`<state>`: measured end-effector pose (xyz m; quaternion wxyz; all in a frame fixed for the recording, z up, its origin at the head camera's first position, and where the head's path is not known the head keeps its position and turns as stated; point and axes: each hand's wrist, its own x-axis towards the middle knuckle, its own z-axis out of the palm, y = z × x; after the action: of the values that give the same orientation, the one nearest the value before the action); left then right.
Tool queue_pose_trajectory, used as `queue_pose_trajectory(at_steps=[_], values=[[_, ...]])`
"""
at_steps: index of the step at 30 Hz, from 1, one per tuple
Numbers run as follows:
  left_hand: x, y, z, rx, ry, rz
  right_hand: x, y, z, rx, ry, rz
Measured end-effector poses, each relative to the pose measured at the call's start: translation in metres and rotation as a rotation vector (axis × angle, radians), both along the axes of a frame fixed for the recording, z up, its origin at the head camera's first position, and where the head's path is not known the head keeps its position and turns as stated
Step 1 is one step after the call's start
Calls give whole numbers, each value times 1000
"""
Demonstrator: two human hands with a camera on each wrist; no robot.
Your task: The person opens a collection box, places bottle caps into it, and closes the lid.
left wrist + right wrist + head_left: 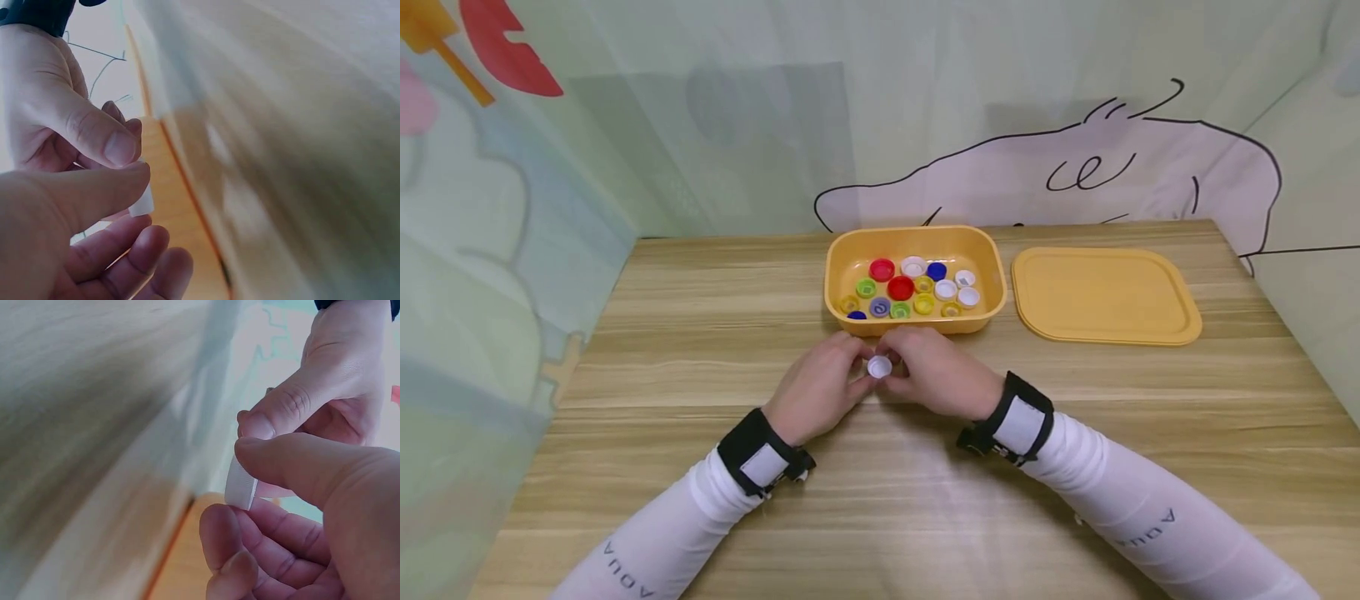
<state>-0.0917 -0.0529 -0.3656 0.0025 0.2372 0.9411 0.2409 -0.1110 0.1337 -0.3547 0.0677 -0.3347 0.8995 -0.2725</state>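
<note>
A small white bottle cap [879, 367] is held between both hands, just in front of the yellow box [992, 312]. My left hand [822, 385] pinches its left side with thumb and fingers. On the other side, my right hand [942, 372] pinches it the same way. In the head view the cap's hollow side faces up. From the left wrist, the cap [142, 203] shows only partly below the thumbs. The right wrist view gives its ridged side wall [239, 486], with both thumbs near its upper edge.
Inside the yellow box lie several bottle caps, among them a red cap [900, 288], a green cap [866, 287], a blue cap [936, 272] and a white cap [968, 297]. A flat yellow lid [1105, 296] lies right of the box on the wooden table [722, 333]. A printed curtain [737, 150] hangs behind.
</note>
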Motion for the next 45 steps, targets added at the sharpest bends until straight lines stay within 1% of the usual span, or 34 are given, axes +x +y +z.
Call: queue_pose_trajectory(at_steps=[4,6,10,13,17,21,24,30,33,35,40,45], values=[[1,3,10,18,26,-1,0,4,10,-13,4,-3],[1,5,14,23,28,-1,0,6,15,-14,12,-5],[-3,10,22,49,36,-9,-2,11,24,-7,34,-30],[-9,14,26,96,39,-27,-5,15,31,-11,58,-56],[-20,23,32,162,40,-37,-11,21,40,-14,122,-80],[-32,32,39,216,51,-25,-18,29,49,-18,171,-98],[-42,39,45,258,47,-11,-26,34,56,-20,169,-127],[-62,53,54,289,0,22,-42,43,66,-3,147,-196],[-70,60,58,291,-43,43,-52,47,68,14,153,-223],[-74,64,59,309,-74,52,-59,50,69,27,156,-244],[-84,75,57,381,-147,53,-76,58,68,67,129,-320],[-91,84,53,445,-229,56,-87,63,66,97,95,-378]])
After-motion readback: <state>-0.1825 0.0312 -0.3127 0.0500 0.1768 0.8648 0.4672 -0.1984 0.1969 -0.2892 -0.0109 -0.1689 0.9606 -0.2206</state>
